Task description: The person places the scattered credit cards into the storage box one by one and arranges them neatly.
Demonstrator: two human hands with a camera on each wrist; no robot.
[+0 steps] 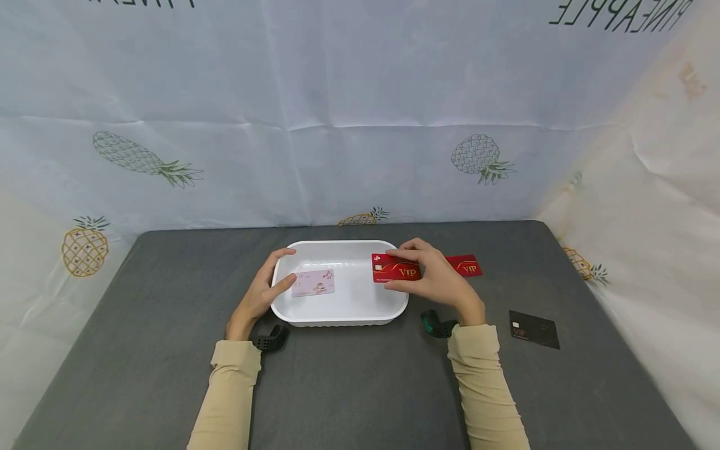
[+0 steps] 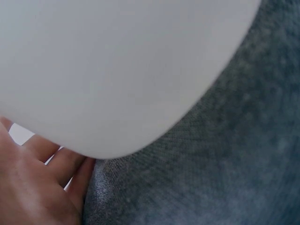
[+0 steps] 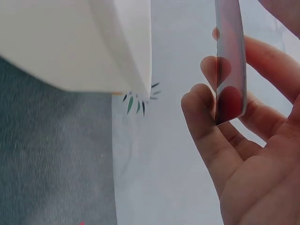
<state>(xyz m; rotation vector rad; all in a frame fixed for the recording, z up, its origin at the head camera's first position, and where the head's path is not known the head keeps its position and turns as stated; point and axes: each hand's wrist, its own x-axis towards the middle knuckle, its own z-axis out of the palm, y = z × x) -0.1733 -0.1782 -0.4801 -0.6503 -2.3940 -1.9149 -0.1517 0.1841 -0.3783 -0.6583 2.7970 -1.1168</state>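
In the head view a white tray [image 1: 349, 307] stands on the grey table, and a pale pink card [image 1: 315, 283] lies in its left part. My left hand [image 1: 262, 290] holds the tray's left end, thumb over the rim. My right hand [image 1: 435, 275] pinches a red VIP card [image 1: 395, 268] above the tray's right end. The right wrist view shows this card [image 3: 230, 61] edge-on between the fingers and thumb. Only the tray's outer wall [image 2: 103, 84] and part of the left hand [image 2: 42, 178] show in the left wrist view.
Another red VIP card [image 1: 465, 265] lies on the table just right of the tray, partly behind the right hand. A black VIP card [image 1: 534, 329] lies further right and nearer. A cloth with pineapple prints [image 1: 360, 169] hangs behind the table.
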